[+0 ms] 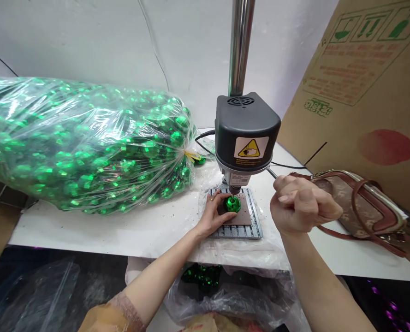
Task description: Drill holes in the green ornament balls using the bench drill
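Observation:
My left hand [213, 214] presses a shiny green faceted bead [232, 204] down on a brown pad [242, 217], which lies on the slotted metal base [253, 226] of a small bench drill. The drill's black head [246, 133] stands on a steel column [240, 46], and its bit [233, 192] reaches down to the top of the bead. My right hand [303, 205] is raised beside the head, its fingers curled around the end of a thin metal lever [272, 172].
A large clear plastic bag of green beads [87, 147] lies left of the drill on a white table [87, 233]. A brown handbag [360, 207] sits at right, before a cardboard sheet [364, 92]. Below the table edge hangs a plastic bag with green beads [201, 279].

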Available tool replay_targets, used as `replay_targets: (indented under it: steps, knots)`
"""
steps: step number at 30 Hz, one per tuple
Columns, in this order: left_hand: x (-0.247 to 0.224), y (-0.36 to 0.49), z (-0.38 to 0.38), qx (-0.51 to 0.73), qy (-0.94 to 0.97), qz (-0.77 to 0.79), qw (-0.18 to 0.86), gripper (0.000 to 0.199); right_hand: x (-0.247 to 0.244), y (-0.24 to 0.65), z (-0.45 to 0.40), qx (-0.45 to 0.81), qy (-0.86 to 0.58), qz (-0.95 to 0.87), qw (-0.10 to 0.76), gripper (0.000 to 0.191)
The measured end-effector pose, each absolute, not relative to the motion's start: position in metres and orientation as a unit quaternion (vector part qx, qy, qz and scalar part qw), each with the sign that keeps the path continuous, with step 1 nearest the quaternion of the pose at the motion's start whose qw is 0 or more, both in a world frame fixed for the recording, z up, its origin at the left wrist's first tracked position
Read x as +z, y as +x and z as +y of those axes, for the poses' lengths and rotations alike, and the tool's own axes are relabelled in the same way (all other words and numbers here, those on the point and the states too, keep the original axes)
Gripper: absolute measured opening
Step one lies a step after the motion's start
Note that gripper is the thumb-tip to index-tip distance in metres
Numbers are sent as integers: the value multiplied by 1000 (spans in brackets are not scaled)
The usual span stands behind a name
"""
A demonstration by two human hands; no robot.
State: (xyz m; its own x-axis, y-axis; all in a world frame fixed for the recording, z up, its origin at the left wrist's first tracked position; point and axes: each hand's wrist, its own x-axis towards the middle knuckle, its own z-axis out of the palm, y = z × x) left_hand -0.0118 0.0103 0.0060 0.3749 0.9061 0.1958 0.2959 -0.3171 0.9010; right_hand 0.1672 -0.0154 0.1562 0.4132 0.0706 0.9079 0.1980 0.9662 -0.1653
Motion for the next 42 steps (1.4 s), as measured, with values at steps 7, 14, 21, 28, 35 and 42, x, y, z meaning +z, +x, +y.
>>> replay_targets:
  steps: [7,14,21,28,35,42]
  knots:
    - [7,-11,10,370,717,425,411,54,150,166,-20,-24,-125,-543,830,36]
    - [7,-10,11,380,710,422,416,55,142,170,-20,-9,-120,-553,824,32]
    - [9,-10,11,390,703,419,423,55,152,164,-26,29,-159,-508,846,36]
    - [19,-1,2,445,670,468,365,51,229,167,-8,204,-353,-417,813,38]
    - [29,-36,-69,369,780,437,253,40,234,172,-2,218,-364,-435,794,41]
    - [-13,-98,-145,190,962,193,-24,61,231,172,-1,197,-350,-437,805,40]
